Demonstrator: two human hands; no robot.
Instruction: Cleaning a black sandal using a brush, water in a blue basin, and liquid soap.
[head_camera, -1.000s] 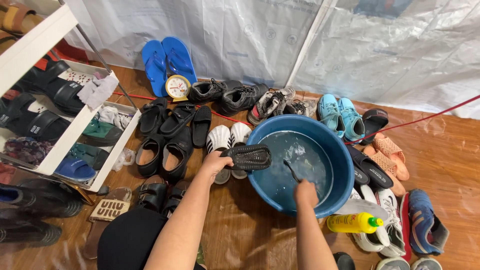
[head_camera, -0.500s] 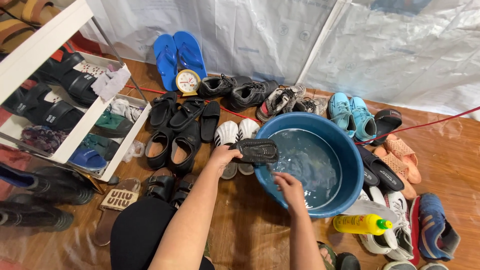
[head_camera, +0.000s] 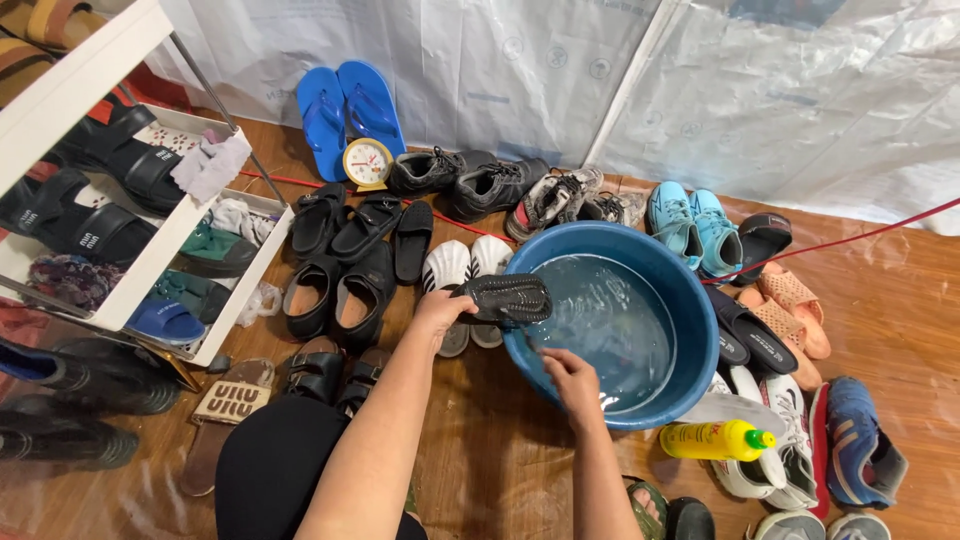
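Note:
My left hand (head_camera: 440, 308) grips a dark grey slip-on shoe (head_camera: 503, 299) and holds it level over the near left rim of a blue basin (head_camera: 694, 305) filled with water. My right hand (head_camera: 570, 378) is at the basin's near edge, just below the shoe, with its fingers curled at the waterline; whether it holds anything I cannot tell. A pair of white clogs (head_camera: 462, 270) lies on the floor right behind the shoe.
Many shoes ring the basin: black sandals (head_camera: 345, 262), blue flip-flops (head_camera: 350, 110), a small clock (head_camera: 367, 162), teal sneakers (head_camera: 693, 226), orange clogs (head_camera: 788, 307). A yellow bottle (head_camera: 716, 439) lies at the right. A white shoe rack (head_camera: 120, 215) stands left. Plastic sheeting hangs behind.
My right hand has come out of the middle of the water toward the basin's near left edge. The left hand has kept the dark shoe over the rim.

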